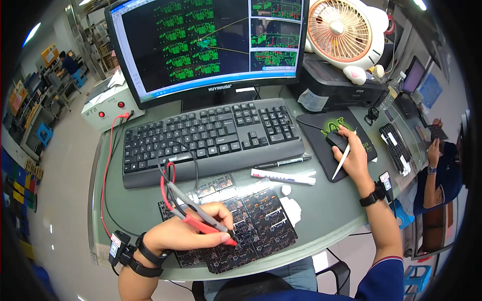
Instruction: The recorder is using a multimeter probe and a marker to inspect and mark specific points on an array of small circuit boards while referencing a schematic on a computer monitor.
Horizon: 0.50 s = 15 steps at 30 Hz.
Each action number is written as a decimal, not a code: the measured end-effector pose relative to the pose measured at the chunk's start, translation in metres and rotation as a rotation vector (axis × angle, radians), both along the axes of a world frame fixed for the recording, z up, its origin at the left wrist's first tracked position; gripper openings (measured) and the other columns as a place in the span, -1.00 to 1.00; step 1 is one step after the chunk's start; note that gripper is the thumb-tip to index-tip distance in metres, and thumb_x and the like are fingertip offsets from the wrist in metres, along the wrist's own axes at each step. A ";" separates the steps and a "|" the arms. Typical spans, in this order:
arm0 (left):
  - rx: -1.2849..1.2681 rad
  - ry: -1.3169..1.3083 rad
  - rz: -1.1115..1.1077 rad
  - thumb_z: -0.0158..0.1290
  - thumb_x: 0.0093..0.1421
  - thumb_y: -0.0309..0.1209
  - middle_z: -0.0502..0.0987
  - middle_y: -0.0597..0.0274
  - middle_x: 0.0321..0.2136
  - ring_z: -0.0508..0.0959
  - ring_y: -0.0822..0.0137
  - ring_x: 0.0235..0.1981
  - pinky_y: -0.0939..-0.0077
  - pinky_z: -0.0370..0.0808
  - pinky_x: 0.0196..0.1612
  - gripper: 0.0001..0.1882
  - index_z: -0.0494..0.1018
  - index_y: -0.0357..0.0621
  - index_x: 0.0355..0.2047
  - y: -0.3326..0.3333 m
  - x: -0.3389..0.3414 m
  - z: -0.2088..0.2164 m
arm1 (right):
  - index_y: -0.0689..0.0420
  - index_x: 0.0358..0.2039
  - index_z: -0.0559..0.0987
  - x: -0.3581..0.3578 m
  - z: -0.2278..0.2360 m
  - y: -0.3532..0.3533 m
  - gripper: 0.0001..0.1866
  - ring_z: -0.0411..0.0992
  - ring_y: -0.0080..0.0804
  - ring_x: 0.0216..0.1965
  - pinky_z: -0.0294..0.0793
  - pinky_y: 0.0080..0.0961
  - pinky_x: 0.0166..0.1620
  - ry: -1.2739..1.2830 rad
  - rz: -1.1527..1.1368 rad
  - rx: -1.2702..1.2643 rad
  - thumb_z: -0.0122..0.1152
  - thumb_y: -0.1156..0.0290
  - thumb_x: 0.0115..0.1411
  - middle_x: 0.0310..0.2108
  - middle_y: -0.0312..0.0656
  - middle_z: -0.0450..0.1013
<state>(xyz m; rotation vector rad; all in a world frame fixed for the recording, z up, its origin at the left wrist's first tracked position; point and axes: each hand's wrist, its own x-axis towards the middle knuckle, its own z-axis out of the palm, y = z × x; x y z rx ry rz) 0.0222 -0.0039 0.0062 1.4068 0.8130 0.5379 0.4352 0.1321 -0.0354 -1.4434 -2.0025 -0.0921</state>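
My left hand is closed around a pair of test probes, one red and one grey. Their tips meet the black circuit board panels at the desk's near edge, or hover just over them; I cannot tell which. Under my right hand is a black mouse on a black and green mouse pad. The same hand keeps a slim white pen-like stick between its fingers. On the monitor, green board layouts fill a dark screen.
A black keyboard spans the desk below the monitor. A white marker and a black pen lie before it. Red and black leads run from a test box. A printer carries a fan. Another person sits at right.
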 end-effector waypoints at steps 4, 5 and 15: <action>0.004 -0.044 0.206 0.12 0.19 -0.34 0.40 0.39 -0.32 0.38 0.59 -0.28 0.64 0.34 -0.21 -0.77 0.36 -0.17 -0.25 0.000 -0.001 0.001 | 0.14 -0.05 0.42 0.002 -0.004 0.000 -0.52 0.42 -0.11 -0.01 0.41 -0.33 0.02 0.009 0.005 0.011 0.32 0.41 -0.02 0.03 -0.14 0.44; -0.002 -0.061 0.257 0.12 0.19 -0.33 0.39 0.39 -0.33 0.38 0.61 -0.30 0.66 0.34 -0.23 -0.76 0.35 -0.17 -0.25 0.000 -0.001 0.002 | 0.14 -0.05 0.42 0.002 -0.005 0.000 -0.51 0.43 -0.11 -0.01 0.41 -0.33 0.02 0.007 0.008 0.025 0.32 0.41 -0.02 0.03 -0.14 0.45; 0.053 -0.072 0.431 0.08 0.17 -0.41 0.35 0.38 -0.37 0.32 0.64 -0.33 0.67 0.32 -0.26 -0.80 0.30 -0.18 -0.27 0.006 -0.005 -0.006 | 0.18 -0.06 0.44 0.003 -0.007 0.001 -0.53 0.44 -0.15 0.00 0.41 -0.36 0.05 0.025 0.012 0.009 0.30 0.48 -0.04 0.06 -0.13 0.44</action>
